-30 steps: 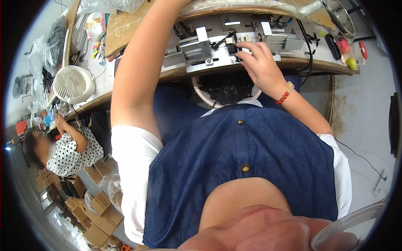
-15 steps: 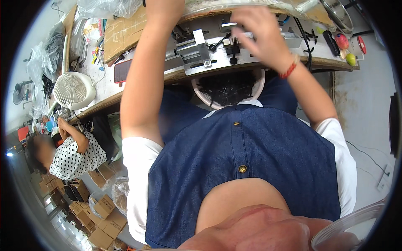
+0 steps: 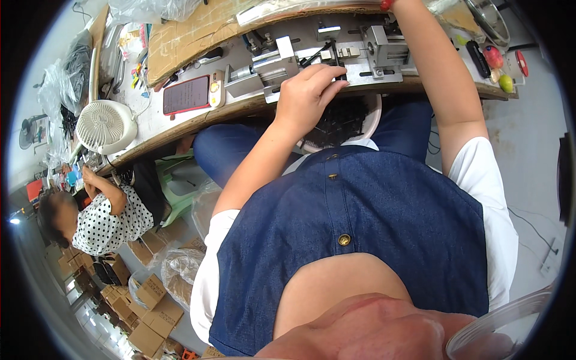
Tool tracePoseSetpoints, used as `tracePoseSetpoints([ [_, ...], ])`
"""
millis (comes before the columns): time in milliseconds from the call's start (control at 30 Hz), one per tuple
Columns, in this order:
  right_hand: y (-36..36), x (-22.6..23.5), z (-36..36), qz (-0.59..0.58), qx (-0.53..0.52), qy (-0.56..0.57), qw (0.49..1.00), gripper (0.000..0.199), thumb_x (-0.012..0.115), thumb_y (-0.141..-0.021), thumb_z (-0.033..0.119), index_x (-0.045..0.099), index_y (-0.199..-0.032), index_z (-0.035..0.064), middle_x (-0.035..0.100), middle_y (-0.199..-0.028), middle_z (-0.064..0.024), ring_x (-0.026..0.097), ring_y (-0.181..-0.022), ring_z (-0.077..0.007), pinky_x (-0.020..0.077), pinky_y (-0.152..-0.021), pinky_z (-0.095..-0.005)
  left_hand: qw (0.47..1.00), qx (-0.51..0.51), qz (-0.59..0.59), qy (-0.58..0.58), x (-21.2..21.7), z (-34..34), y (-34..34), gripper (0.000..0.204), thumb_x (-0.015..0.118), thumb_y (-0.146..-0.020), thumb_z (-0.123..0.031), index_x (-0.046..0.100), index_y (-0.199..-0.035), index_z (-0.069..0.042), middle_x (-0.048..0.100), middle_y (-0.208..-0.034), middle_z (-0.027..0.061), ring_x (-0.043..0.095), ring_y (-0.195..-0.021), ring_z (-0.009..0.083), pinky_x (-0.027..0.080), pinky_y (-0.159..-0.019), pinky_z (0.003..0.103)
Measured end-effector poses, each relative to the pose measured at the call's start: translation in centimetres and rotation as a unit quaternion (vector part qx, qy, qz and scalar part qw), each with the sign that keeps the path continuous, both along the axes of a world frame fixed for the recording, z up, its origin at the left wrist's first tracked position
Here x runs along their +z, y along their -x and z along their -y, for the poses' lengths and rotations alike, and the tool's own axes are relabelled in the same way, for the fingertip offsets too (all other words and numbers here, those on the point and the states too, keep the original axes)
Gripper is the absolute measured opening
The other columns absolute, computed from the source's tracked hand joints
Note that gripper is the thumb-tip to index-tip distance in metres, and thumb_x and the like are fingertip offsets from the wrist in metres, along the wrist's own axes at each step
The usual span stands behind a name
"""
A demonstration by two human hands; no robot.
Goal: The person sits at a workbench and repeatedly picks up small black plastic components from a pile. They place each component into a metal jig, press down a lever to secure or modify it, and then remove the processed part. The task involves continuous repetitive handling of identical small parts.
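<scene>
Just now, left hand (image 3: 306,93) rests against the metal jig (image 3: 336,60).

So the bench (image 3: 180,129) is a long wooden top with a worn front edge, running left to right across the upper part of the view. A metal jig (image 3: 336,57) sits bolted in the middle. Left of it lies a red phone (image 3: 186,95) face up, with a small white gadget (image 3: 216,88) just beside it. A white desk fan (image 3: 107,126) stands at the left end. A cardboard sheet (image 3: 192,30) covers the back, with clear plastic bags (image 3: 150,9) piled behind it.
</scene>
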State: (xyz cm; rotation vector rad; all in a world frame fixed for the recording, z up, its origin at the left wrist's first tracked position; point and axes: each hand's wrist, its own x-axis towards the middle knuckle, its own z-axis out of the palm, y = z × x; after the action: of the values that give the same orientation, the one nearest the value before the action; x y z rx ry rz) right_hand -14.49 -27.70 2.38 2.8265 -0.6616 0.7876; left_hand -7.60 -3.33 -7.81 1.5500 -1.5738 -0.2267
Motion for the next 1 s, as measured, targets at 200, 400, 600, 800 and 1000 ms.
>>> tracePoseSetpoints([
  [200, 1.4, 2.1, -0.9, 0.228, 0.039, -0.312, 0.921, 0.016, 0.069, -0.093, 0.013, 0.069, -0.101, -0.0010, 0.076, -0.087, -0.0105, 0.071, -0.079, -0.0183, 0.0534, -0.072, -0.0314, 0.997, 0.046, 0.044, 0.044, -1.7, 0.8, 0.8, 0.022, 0.083, -0.084, -0.017, 0.079, -0.105, -0.013, 0.072, -0.120, 0.0049, 0.074, -0.081, 0.0193, 0.061, -0.069, 0.032],
  [400, 4.6, 2.8, -5.3, 0.302, 0.144, -0.403, 0.852, 0.020, 0.067, -0.099, 0.014, 0.064, -0.113, -0.0012, 0.073, -0.095, -0.0063, 0.067, -0.083, -0.0081, 0.0519, -0.070, -0.0236, 0.993, 0.046, 0.083, 0.073, -1.7, 0.9, 0.8, 0.029, 0.081, -0.086, -0.019, 0.077, -0.114, -0.013, 0.072, -0.128, 0.0060, 0.075, -0.081, 0.0229, 0.061, -0.073, 0.033],
  [600, 9.4, -2.3, -10.0, 0.224, 0.150, -0.270, 0.925, 0.019, 0.073, -0.091, 0.018, 0.069, -0.107, 0.0084, 0.067, -0.113, -0.0083, 0.062, -0.104, -0.0303, 0.0471, -0.091, -0.0393, 0.997, 0.030, 0.025, 0.069, 2.1, 1.7, -1.0, 0.031, 0.081, -0.087, -0.018, 0.076, -0.117, -0.010, 0.075, -0.111, 0.0059, 0.068, -0.070, 0.0195, 0.057, -0.065, 0.030],
  [800, 11.0, -7.3, -14.9, 0.080, 0.128, -0.166, 0.975, 0.023, 0.071, -0.088, 0.008, 0.066, -0.111, 0.0072, 0.064, -0.127, -0.0068, 0.057, -0.113, -0.0296, 0.0459, -0.097, -0.0422, 0.982, 0.139, 0.111, 0.058, 9.4, 10.3, -7.3, 0.024, 0.073, -0.092, -0.023, 0.073, -0.105, -0.003, 0.072, -0.095, 0.0180, 0.070, -0.092, 0.0365, 0.055, -0.083, 0.043],
  [1000, 9.7, -9.8, -14.5, 0.018, 0.101, -0.063, 0.993, 0.022, 0.063, -0.088, 0.010, 0.067, -0.109, 0.0092, 0.063, -0.132, -0.0041, 0.056, -0.114, -0.0285, 0.0453, -0.097, -0.0426, 0.950, 0.200, 0.223, -0.084, 10.5, 13.4, -8.8, 0.032, 0.076, -0.088, -0.036, 0.077, -0.098, -0.006, 0.074, -0.096, 0.0188, 0.071, -0.097, 0.0372, 0.055, -0.086, 0.047],
])
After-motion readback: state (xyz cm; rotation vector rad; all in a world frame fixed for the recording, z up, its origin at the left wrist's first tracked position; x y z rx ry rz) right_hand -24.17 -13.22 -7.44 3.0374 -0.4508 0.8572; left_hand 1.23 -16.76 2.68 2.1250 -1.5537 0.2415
